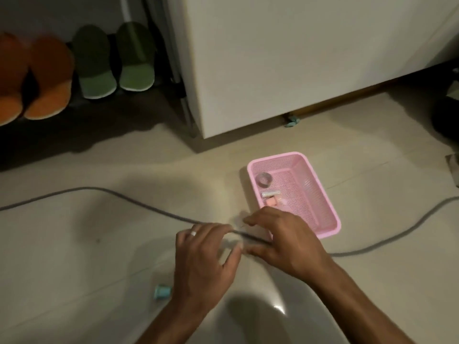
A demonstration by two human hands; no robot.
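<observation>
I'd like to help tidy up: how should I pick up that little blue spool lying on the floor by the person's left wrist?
Take the blue spool by its narrow waist, coming straight down from above. It lies on its side, so the wider ends would likely keep the grip from sliding off. The wrist of the left hand crowds its right side.

Left hand (203, 259) and right hand (280, 242) meet at grey cord (149, 206).
</observation>
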